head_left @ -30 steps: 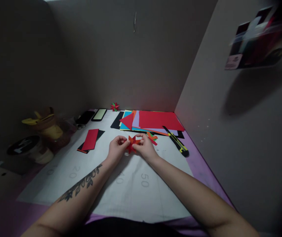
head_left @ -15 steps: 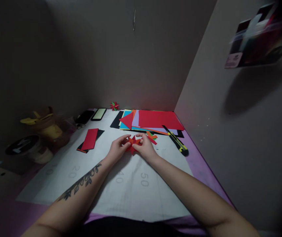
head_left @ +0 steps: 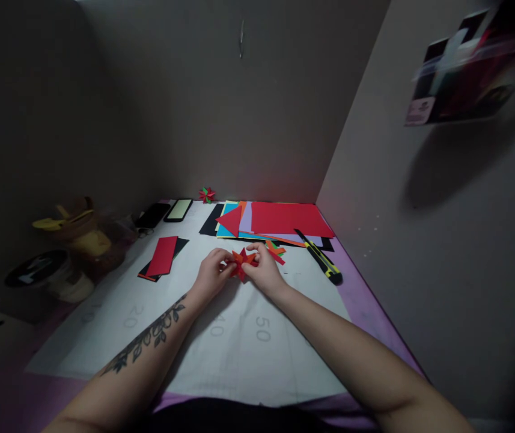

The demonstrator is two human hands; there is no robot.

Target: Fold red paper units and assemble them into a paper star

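Note:
Between my two hands is a red and orange folded paper star (head_left: 242,260), its points sticking out past my fingertips. My left hand (head_left: 214,270) pinches the star's left side with thumb and fingers. On the other side, my right hand (head_left: 265,270) grips it, the thumb on its front and the index finger along the top. Part of the star is hidden behind the fingers. Just beyond my right hand lie green, orange and red paper strips (head_left: 276,251). A finished-looking red and green paper star (head_left: 207,194) sits by the back wall.
Coloured paper sheets (head_left: 291,218) lie stacked at the back, a red triangle (head_left: 230,221) on them. A yellow and black box cutter (head_left: 323,260) rests at right. Cut red paper (head_left: 163,255) lies at left, with a phone (head_left: 178,210) behind. A tub (head_left: 43,270) stands far left.
My left fingers have curled in closer on the star's left side. The right hand keeps its hold. The whole view has shifted slightly.

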